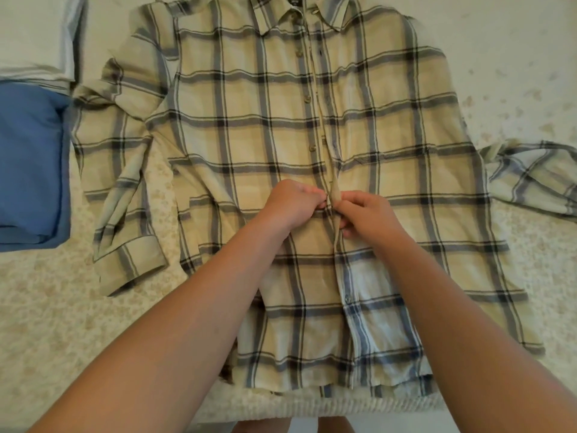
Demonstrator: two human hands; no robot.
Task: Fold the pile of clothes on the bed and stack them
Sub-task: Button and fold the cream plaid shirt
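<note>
Far left of the fingers: a folded blue garment [31, 164] below a folded white garment [34, 35], both on the bed [515, 57]. The plaid shirt [256, 126] lies flat, front up. Left hand [293, 203] and right hand [365, 214] meet at the button placket [334, 195], fingertips pinching it from either side.

bed [46, 307]: cream cover, faint speckled pattern | light: soft, perhaps daylight

A home bedroom: a bed [46, 307] with a cream, speckled cover fills the view, a plaid shirt [265, 126] lies spread on it, and folded clothes [28, 145] sit stacked at its left.
</note>
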